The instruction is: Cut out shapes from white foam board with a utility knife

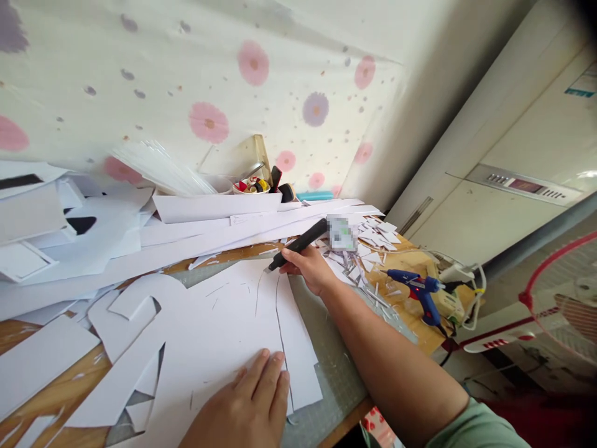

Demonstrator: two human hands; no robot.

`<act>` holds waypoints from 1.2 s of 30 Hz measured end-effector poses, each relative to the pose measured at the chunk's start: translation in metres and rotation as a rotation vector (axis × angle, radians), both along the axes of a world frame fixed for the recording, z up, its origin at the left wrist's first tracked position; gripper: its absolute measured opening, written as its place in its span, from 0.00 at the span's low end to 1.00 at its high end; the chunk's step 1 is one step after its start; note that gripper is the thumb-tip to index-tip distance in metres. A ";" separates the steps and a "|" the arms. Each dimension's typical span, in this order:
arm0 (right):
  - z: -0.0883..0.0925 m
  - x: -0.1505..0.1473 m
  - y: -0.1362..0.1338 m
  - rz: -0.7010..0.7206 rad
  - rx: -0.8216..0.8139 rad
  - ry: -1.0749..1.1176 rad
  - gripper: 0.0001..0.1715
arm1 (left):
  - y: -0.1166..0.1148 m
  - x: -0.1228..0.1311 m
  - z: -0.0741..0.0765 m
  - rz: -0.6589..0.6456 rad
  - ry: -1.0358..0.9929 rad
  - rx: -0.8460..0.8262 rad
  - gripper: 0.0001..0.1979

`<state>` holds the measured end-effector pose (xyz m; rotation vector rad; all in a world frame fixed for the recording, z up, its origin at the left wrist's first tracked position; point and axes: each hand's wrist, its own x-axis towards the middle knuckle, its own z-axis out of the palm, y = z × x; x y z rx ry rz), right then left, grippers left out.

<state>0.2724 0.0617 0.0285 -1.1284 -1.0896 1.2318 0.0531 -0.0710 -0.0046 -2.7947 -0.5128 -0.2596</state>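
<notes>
My right hand point(305, 266) grips a black utility knife point(303, 241), its blade end against the upper part of a white board sheet point(224, 339). Long cut lines run down the sheet below the blade, and a few short marks lie to their left. My left hand point(254, 404) rests flat on the sheet's lower part, fingers stretched out beside the longest cut line. Under the sheet lies a grey-green cutting mat point(336, 367), visible along the right edge.
White offcuts point(128, 298) and long strips crowd the left and back. Small scraps point(373, 233) lie at the right, near a blue glue gun point(420, 289) with its cable. A box point(217, 206) with tools stands against the wall. A red-rimmed fan point(559, 292) is far right.
</notes>
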 end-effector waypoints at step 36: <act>0.012 0.012 -0.002 -0.044 0.144 -0.045 0.17 | 0.005 -0.032 0.034 0.306 -0.003 -0.116 0.18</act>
